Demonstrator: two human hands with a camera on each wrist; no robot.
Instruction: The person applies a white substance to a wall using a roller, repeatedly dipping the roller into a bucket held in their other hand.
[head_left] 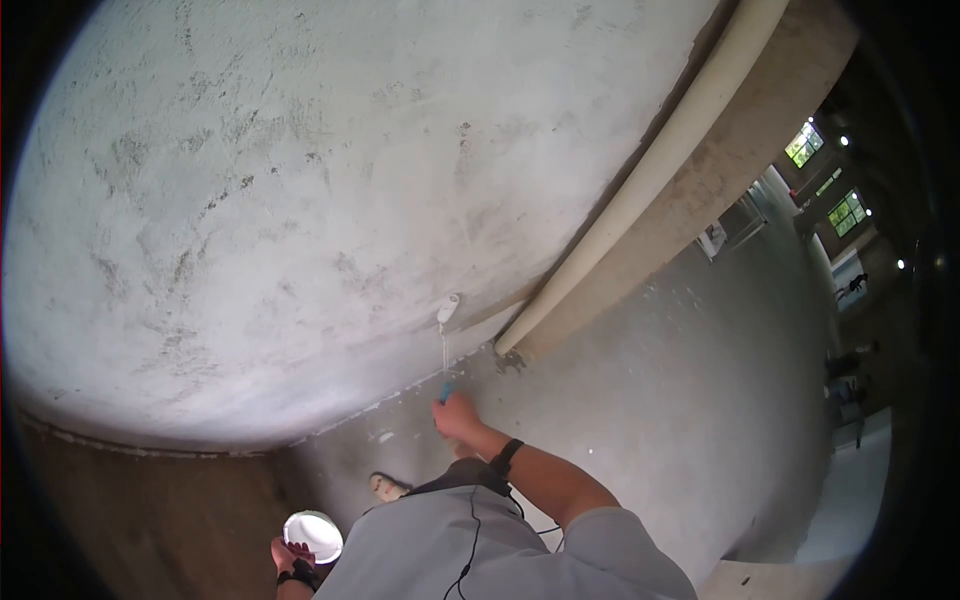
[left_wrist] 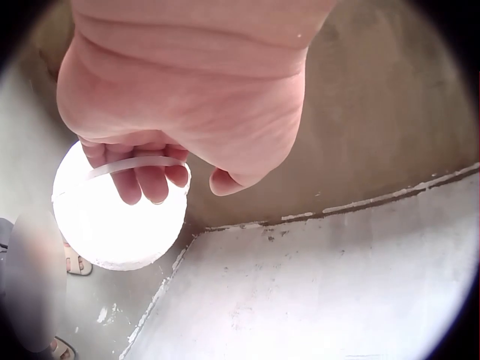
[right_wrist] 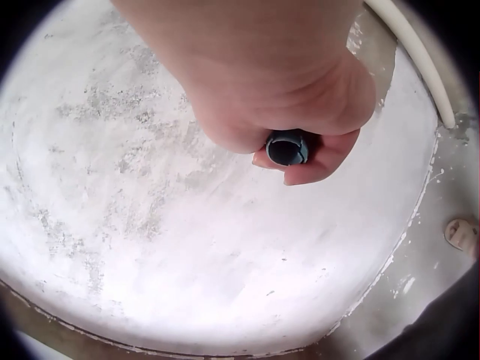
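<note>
In the head view my right hand (head_left: 457, 416) grips the blue handle (head_left: 446, 392) of a paint roller, its thin frame reaching toward the wall. The white roller head (head_left: 449, 307) lies against the lower part of the whitish wall (head_left: 330, 220). From the right wrist view, the hollow dark end of the handle (right_wrist: 287, 148) shows between the curled fingers. Down at the left, my left hand (head_left: 290, 556) carries a white bucket (head_left: 313, 534). Its fingers hook under the bucket's pale bail (left_wrist: 139, 162) in the left wrist view; glare hides the bucket's contents.
A pale pipe (head_left: 640, 180) runs up beside the wall's right edge. A brown wall (head_left: 150, 510) meets it at the left. The grey floor (head_left: 640, 390) has white splashes along the wall's foot, near a sandalled foot (head_left: 386, 487).
</note>
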